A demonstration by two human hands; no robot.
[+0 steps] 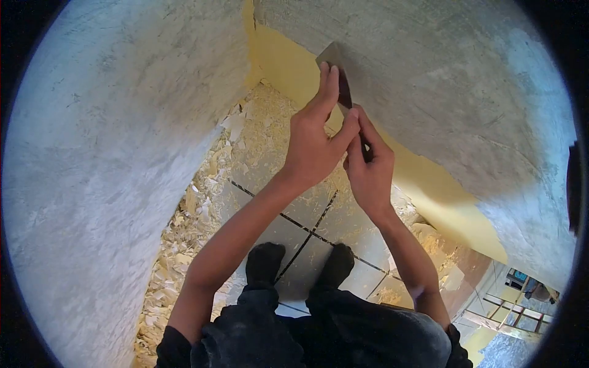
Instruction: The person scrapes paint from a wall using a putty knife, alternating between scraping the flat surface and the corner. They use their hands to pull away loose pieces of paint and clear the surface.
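Observation:
A scraper (pixel 331 54) with a broad, flat blade lies tilted against the grey wall (pixel 442 92), at the upper edge of a strip of yellow paint (pixel 285 58). My right hand (pixel 373 168) is closed around its dark handle, most of which the fingers hide. My left hand (pixel 314 141) presses its straightened fingers along the blade, its thumb meeting the right hand by the handle. Above the strip the wall is bare and scratched; below the hands, yellow paint (pixel 445 187) runs on toward the lower right.
Paint flakes (pixel 165 282) are heaped along the left wall (pixel 116 153) and in the corner. My feet (pixel 265 262) in dark socks stand on grey floor tiles (pixel 334 211) with dark joints. At the lower right are a wooden ladder-like frame (pixel 506 316) and a dark object on the wall (pixel 574 187).

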